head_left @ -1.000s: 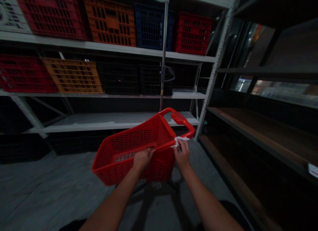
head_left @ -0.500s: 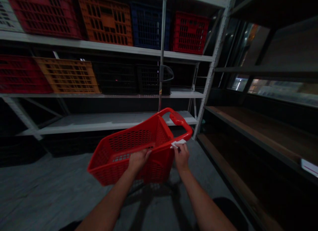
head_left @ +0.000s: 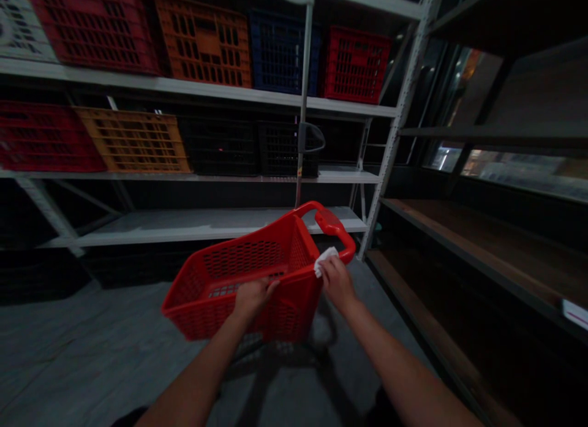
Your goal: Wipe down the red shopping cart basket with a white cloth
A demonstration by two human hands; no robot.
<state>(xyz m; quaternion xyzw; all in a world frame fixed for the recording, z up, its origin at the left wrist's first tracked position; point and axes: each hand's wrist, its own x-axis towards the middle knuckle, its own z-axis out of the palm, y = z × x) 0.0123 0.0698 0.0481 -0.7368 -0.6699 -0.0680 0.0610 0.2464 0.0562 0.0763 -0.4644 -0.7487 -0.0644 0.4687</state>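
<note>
A red plastic shopping cart [head_left: 294,313] stands in front of me, its basket pointing left and its handle [head_left: 329,220] at the right. My left hand [head_left: 252,298] is closed over the cart's near rim, fingers partly hidden inside the basket. In my right hand [head_left: 337,281] is a white cloth or tissue [head_left: 326,259], pressed against the near rim where it bends up into the handle. From the cart's far side rises a thin metal pole [head_left: 305,71] with a grey plastic loop [head_left: 312,137].
Behind the cart, white metal shelving [head_left: 229,226] holds an orange crate [head_left: 204,41], a blue crate [head_left: 285,53], a yellow crate [head_left: 138,142] and other crates. Dark wooden shelves [head_left: 463,231] run along the right, with a white label [head_left: 575,313] on one edge. Grey concrete floor [head_left: 92,353] lies below.
My right hand has shifted slightly, pushing the white cloth up and along the rim near the handle. My left hand stays on the rim. The view has moved a little.
</note>
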